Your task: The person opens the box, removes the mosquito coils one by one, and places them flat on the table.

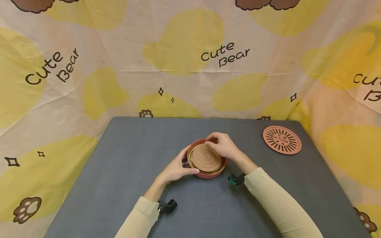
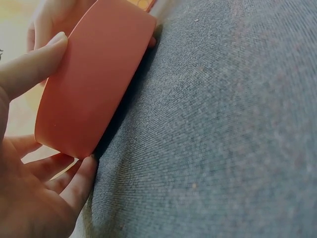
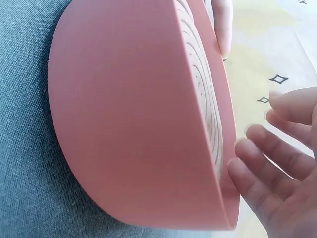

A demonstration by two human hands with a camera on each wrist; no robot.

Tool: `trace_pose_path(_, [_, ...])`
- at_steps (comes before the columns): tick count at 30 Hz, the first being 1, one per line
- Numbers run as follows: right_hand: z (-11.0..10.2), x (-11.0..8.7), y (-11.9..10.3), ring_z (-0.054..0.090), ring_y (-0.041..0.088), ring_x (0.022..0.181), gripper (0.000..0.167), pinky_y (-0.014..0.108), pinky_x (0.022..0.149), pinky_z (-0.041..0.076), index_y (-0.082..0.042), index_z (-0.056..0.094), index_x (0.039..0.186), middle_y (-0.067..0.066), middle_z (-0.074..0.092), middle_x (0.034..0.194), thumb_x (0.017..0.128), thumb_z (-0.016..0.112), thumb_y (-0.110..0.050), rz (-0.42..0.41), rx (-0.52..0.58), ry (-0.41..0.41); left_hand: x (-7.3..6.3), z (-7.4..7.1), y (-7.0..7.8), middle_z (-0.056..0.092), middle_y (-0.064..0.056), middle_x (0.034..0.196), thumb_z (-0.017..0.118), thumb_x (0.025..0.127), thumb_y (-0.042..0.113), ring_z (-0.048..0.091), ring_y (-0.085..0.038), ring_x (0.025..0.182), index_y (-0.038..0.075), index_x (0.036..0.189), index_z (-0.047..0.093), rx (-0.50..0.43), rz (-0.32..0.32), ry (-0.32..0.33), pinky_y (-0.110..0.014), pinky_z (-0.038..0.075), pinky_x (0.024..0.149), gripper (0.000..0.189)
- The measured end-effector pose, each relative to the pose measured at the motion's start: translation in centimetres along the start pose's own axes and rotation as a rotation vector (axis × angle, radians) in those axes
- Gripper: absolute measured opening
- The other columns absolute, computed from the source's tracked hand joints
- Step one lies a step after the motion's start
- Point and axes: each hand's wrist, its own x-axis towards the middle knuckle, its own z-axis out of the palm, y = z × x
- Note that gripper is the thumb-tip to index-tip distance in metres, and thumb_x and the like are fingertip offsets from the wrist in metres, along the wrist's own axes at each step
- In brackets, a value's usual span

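Note:
A round pinkish-red container (image 1: 206, 176) sits on the table, with a stack of tan mosquito coils (image 1: 206, 157) lying inside it. My left hand (image 1: 175, 169) grips its left side; in the left wrist view the thumb lies at the upper edge of the container wall (image 2: 96, 79) and the fingertips are at the bottom edge. At the far right of the rim is my right hand (image 1: 224, 145), fingers loosely bent. In the right wrist view, the right fingertips (image 3: 242, 171) are right at the rim beside the coils (image 3: 200, 84), with nothing pinched between thumb and fingers.
A round pink slotted lid (image 1: 282, 139) lies at the back right of the grey table (image 1: 134, 148). Behind and beside the table hangs a printed cloth (image 1: 183, 43) with yellow patches. Black wrist cameras (image 1: 168, 206) are strapped to both wrists.

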Motion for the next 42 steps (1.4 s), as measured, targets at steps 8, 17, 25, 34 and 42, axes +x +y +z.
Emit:
trace_pose_path(8, [0.4, 0.2, -0.4, 0.066, 0.022, 0.099, 0.019, 0.044, 0.087, 0.056, -0.007, 0.073, 0.113, 0.006, 0.069, 0.107, 0.099, 0.068, -0.019, 0.028, -0.058, -0.030, 0.1, 0.1, -0.3, 0.034, -0.014, 0.160, 0.087, 0.083, 0.017, 0.039, -0.029, 0.143, 0.017, 0.164, 0.018, 0.001, 0.003, 0.004, -0.051, 0.037, 0.115, 0.106])
trace_pose_path(17, [1.0, 0.3, -0.4, 0.066, 0.022, 0.105, 0.025, 0.043, 0.091, 0.055, -0.007, 0.071, 0.120, 0.006, 0.070, 0.114, 0.099, 0.068, -0.022, 0.040, -0.073, -0.084, -0.1, 0.2, 0.0, 0.035, -0.014, 0.159, 0.086, 0.084, 0.019, 0.040, -0.027, 0.142, 0.016, 0.164, 0.017, 0.005, -0.001, 0.002, -0.048, 0.038, 0.114, 0.106])
trace_pose_path(25, [1.0, 0.1, -0.5, 0.066, 0.021, 0.105, 0.026, 0.043, 0.091, 0.055, -0.007, 0.071, 0.119, 0.005, 0.070, 0.113, 0.099, 0.068, -0.023, 0.052, -0.086, -0.103, -0.1, 0.3, 0.0, 0.036, -0.013, 0.158, 0.086, 0.084, 0.019, 0.041, -0.026, 0.141, 0.019, 0.164, 0.017, 0.011, 0.009, 0.002, -0.048, 0.038, 0.114, 0.106])
trace_pose_path(34, [0.9, 0.1, -1.1, 0.066, 0.020, 0.101, 0.024, 0.042, 0.088, 0.055, -0.006, 0.072, 0.116, 0.004, 0.071, 0.109, 0.098, 0.070, -0.020, 0.020, -0.094, -0.104, 0.0, 0.1, -0.2, 0.037, -0.014, 0.158, 0.087, 0.084, 0.019, 0.042, -0.027, 0.140, 0.017, 0.164, 0.018, 0.014, 0.009, 0.012, -0.046, 0.039, 0.114, 0.105])
trace_pose_path(42, [0.8, 0.2, -1.3, 0.066, 0.021, 0.099, 0.022, 0.042, 0.088, 0.055, -0.005, 0.073, 0.114, 0.005, 0.071, 0.105, 0.096, 0.072, -0.018, 0.057, -0.087, -0.121, 0.1, 0.1, -0.5, 0.040, -0.016, 0.155, 0.087, 0.084, 0.020, 0.044, -0.028, 0.139, 0.016, 0.163, 0.020, 0.020, -0.003, 0.018, -0.048, 0.039, 0.113, 0.104])
